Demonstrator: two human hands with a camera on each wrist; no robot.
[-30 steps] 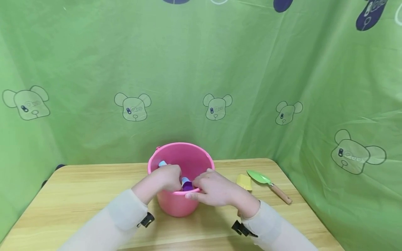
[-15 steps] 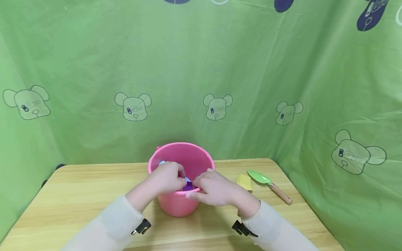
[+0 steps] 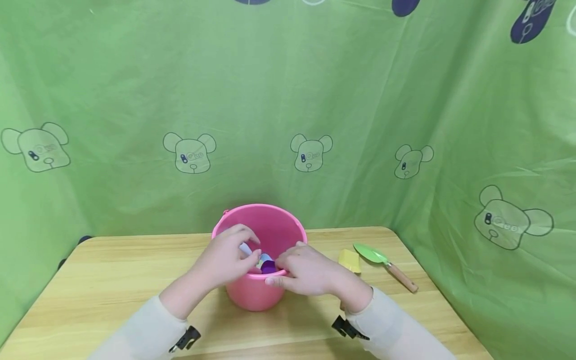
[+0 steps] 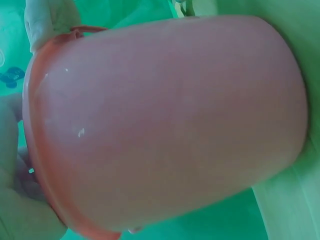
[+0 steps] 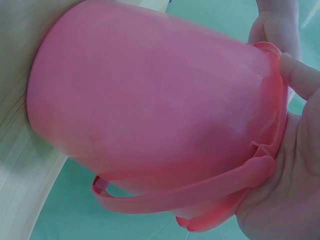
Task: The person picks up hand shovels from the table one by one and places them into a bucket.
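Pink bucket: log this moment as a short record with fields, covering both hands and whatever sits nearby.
Container: pink bucket, upright on a wooden table
Left hand: over the near-left rim, thumb and forefinger apart; any grip hidden
Right hand: grips the near-right rim, thumb outside
Inside: purple piece, pale-blue pieces, partly hidden
Right of bucket: yellow piece, green trowel with wooden handle

A cloth-walled booth (image 3: 504, 135): green animal-print fabric (image 3: 252, 100) encloses 3 sides of a wood-grain table (image 3: 108, 275).
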